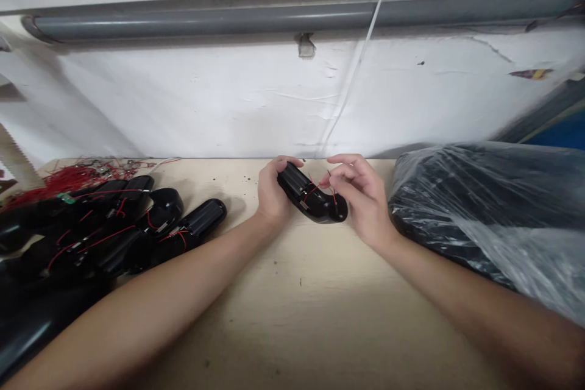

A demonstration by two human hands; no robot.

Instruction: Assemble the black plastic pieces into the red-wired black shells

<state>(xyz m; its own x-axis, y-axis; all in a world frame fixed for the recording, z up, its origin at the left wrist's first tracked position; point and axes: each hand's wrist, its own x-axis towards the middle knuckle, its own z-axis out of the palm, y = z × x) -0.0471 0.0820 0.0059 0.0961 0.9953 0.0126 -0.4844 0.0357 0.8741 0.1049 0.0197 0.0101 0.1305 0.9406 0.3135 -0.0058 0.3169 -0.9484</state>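
A glossy black curved plastic housing [315, 201] with red wires [333, 194] lies at the far middle of the pale wooden table [301, 292]. My left hand [273, 190] is closed around its left end. My right hand [363, 198] pinches a thin red wire at the housing's right end, fingers curled together.
A heap of similar black housings with red wires [105, 225] fills the left side, with a tangle of loose red wires [68, 178] behind it. A clear plastic bag of black parts [493, 207] sits at the right. A white wall [228, 97] with a grey pipe [283, 17] stands directly behind.
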